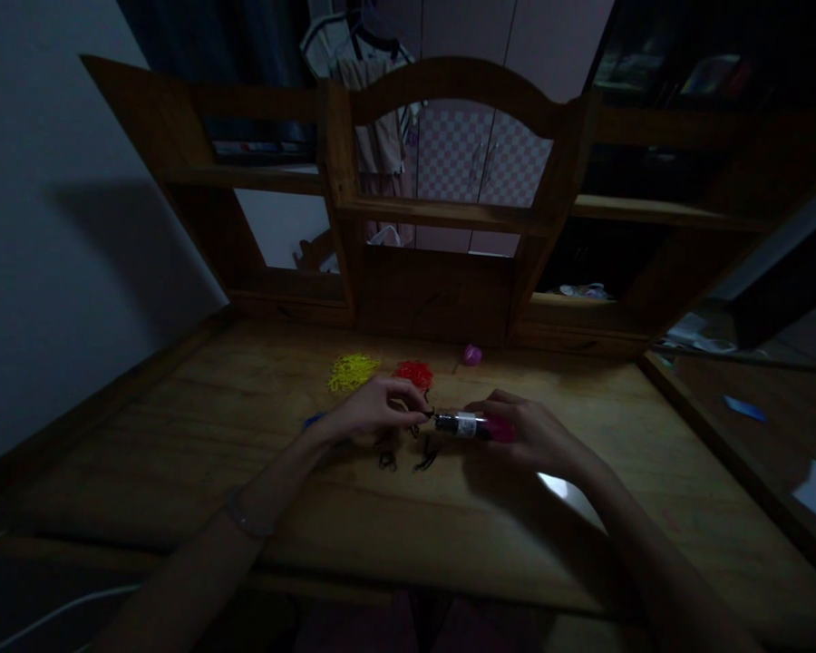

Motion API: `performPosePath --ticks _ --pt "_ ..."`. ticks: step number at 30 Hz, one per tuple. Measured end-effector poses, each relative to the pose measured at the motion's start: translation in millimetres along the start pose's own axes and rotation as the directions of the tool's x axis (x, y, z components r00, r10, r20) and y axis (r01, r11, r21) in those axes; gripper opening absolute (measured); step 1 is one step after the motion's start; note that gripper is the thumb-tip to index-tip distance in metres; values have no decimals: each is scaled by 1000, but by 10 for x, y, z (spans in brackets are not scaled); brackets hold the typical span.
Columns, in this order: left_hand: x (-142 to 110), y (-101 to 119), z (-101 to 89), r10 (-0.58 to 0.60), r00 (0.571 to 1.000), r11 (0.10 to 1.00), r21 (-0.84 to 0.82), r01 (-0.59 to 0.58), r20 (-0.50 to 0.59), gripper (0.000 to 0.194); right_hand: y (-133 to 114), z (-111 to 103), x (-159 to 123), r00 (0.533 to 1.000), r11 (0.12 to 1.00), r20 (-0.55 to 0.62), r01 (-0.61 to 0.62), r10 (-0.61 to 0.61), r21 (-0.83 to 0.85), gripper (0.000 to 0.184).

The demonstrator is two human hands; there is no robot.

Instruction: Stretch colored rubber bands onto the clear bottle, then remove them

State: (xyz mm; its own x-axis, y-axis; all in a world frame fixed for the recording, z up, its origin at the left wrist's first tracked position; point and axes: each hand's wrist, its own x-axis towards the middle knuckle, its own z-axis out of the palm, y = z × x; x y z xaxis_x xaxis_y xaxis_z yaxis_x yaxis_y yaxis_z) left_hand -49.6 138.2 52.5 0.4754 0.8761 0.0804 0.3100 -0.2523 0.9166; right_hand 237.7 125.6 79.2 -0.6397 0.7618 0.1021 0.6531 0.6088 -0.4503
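My right hand [534, 431] is wrapped round a small clear bottle [468, 424] with a pale label, dark contents and a pink end. The bottle lies on its side in the air, its mouth facing left. At that mouth my left hand [384, 406] pinches a thin black piece [428, 414], too small and dim to name. More loose black pieces [426, 455] lie on the table below. Beyond my left hand are a pile of thin yellow pieces [354, 372] and a pile of red pieces [413, 373]. Something blue [314, 419] shows partly behind my left wrist.
A small round pink object [472, 355] sits near the back of the wooden table [245, 435]. A wooden shelf unit [442, 218] stands along the far edge. A bright white patch [571, 497] lies under my right forearm.
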Motion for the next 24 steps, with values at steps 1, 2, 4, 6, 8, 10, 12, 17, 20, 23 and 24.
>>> performPosePath --ticks 1,2,4,6,8,10,12,17,20,23,24 --pt "12 9 5 -6 999 1000 -22 5 -31 17 -10 10 4 1000 1000 -4 1 -1 5 47" --pt "23 12 18 -10 998 999 -43 8 -55 17 -20 21 9 1000 1000 -9 0 0 11 46" --pt "38 -2 66 -26 995 996 -82 19 -92 19 -40 45 18 1000 1000 -17 0 0 24 45" --pt "47 -29 125 -61 988 991 -128 43 -144 20 -54 67 24 1000 999 -27 3 -2 39 44" --pt "54 -54 174 -76 977 984 -175 41 -201 22 -58 87 29 999 999 -44 4 -2 48 44" --pt "61 -64 200 -56 966 978 -208 2 -251 23 -52 100 33 998 999 -62 -2 5 51 44" --pt "63 -57 204 -31 960 975 -221 -33 -278 21 -41 108 37 997 998 -74 -10 15 57 44" --pt "22 11 166 -21 967 982 -185 -27 -255 14 -13 114 49 994 997 -105 -23 30 71 44" --pt "-19 57 133 0 983 991 -128 -24 -185 18 -2 112 52 992 997 -124 -24 33 73 43" --pt "-32 74 117 60 988 996 -58 -68 -143 18 0 111 49 991 997 -128 -21 31 79 43" --pt "-28 71 119 84 986 995 -45 -92 -145 16 -4 114 48 991 996 -129 -17 28 84 43"
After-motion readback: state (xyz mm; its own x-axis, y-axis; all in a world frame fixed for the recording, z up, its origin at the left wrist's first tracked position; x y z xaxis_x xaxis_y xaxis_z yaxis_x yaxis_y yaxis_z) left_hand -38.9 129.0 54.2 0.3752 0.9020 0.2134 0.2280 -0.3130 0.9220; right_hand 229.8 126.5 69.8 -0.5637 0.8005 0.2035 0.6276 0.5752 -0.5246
